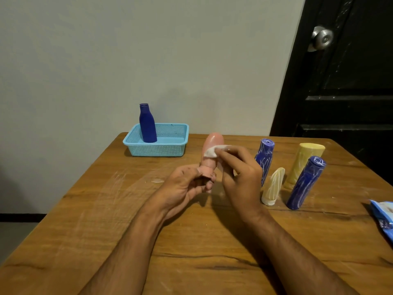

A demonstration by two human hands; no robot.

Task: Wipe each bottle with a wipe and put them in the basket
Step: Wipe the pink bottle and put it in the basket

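Observation:
My left hand [187, 185] grips the cap end of a pink bottle [212, 145], held cap-down above the table's middle. My right hand [240, 167] pinches a white wipe [212, 151] against the bottle's side. A clean blue bottle [147, 124] stands upright in the light blue basket [161, 150] at the back left. To the right stand several bottles with white streaks: a blue one [263, 158], a small cream tube [273, 188], a yellow one [303, 165] and another blue one [305, 184].
A blue wipes packet [383, 218] lies at the table's right edge. The wooden table [106, 209] has faint white smears left of centre. A wall stands behind the table, and a black door [340, 81] is at the back right.

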